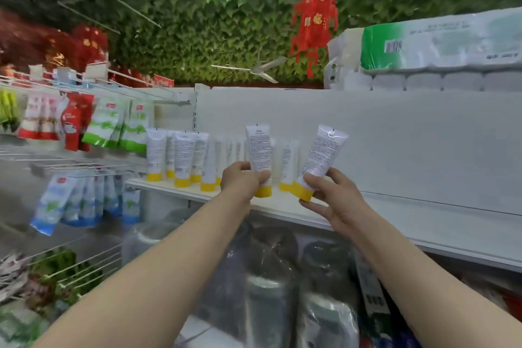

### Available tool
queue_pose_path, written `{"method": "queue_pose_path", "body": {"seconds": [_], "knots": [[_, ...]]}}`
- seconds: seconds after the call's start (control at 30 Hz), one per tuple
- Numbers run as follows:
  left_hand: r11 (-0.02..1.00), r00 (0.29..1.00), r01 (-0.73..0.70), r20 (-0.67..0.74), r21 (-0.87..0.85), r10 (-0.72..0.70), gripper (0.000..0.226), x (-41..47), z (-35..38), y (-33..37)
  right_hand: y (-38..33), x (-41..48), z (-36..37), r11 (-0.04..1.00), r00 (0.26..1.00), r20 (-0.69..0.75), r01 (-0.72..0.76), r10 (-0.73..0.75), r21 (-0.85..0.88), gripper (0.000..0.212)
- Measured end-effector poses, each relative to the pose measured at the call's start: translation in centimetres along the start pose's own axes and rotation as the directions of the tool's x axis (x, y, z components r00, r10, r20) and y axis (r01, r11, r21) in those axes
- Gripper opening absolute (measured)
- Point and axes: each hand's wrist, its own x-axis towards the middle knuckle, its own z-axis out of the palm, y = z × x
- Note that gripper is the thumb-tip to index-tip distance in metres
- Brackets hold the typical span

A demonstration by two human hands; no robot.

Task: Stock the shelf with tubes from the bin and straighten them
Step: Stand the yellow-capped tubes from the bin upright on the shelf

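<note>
At the centre of the frame, an upright tube [258, 150], white with a yellow cap pointing down, is gripped near its lower end by the left hand [244, 181], the fingers curled round it. Just to its right, a tilted tube [322, 155] of the same kind, its top leaning toward the right of the frame, is pinched near the cap by the right hand [333, 200], thumb on the front and fingers behind. Both are held just above the front part of the white shelf [423, 223], and the hands are kept apart. A row of tubes [180, 158] is seen standing cap-down on the shelf from centre left to behind the hands, several of them slightly askew. At the left of the frame, hanging pouches [107, 127] in green, red and blue are carried on wire racks, and green packets are held in a wire basket [84, 268] at lower left. A pack of toilet rolls [452, 48] is laid on top of the unit at upper right. Plastic-wrapped dark goods [271, 277] are stacked under the shelf; what they are cannot be told.
</note>
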Motion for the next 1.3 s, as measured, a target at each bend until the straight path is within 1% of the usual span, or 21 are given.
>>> {"method": "queue_pose_path", "body": {"seconds": [0.07,0.2,0.33,0.47,0.6,0.77,0.93,1.03,1.3], "knots": [[0.997,0.999,-0.035,-0.015,0.074,0.036,0.034,3.2,-0.3,-0.8,0.9,2.0,1.1,0.999,0.998,-0.070,0.007,-0.010,-0.035,0.036],[0.967,0.997,-0.081,0.036,0.241,0.075,0.029,8.3,-0.3,-2.7,3.1,6.3,3.1,0.996,0.979,-0.205,-0.037,0.019,-0.085,0.036],[0.935,0.987,-0.140,0.120,0.327,0.106,0.027,12.3,-0.1,-4.5,4.8,9.7,4.8,0.989,0.941,-0.339,-0.041,-0.010,-0.142,0.036],[0.930,0.986,-0.126,0.148,0.345,0.079,0.026,14.0,0.3,-5.6,6.0,11.5,5.4,0.950,0.914,-0.404,-0.090,-0.040,-0.298,0.032],[0.930,0.987,-0.117,0.143,0.349,0.071,0.028,14.4,0.4,-5.8,6.6,12.2,5.0,0.891,0.906,-0.416,-0.120,-0.082,-0.437,0.036],[0.918,0.989,-0.116,0.129,0.379,0.072,0.029,14.2,0.2,-5.6,6.4,11.8,5.1,0.830,0.898,-0.420,-0.132,-0.131,-0.541,0.035],[0.917,0.989,-0.121,0.123,0.379,0.079,0.028,14.4,0.3,-5.9,6.6,11.8,5.2,0.790,0.905,-0.407,-0.158,-0.124,-0.592,0.035],[0.911,0.992,-0.097,0.118,0.400,0.054,0.028,14.3,0.2,-5.7,6.4,11.8,5.6,0.772,0.906,-0.408,-0.180,-0.111,-0.610,0.037],[0.901,0.994,-0.082,0.106,0.426,0.041,0.028,14.1,0.2,-5.6,6.6,11.8,5.8,0.755,0.909,-0.405,-0.199,-0.096,-0.625,0.040]]}}
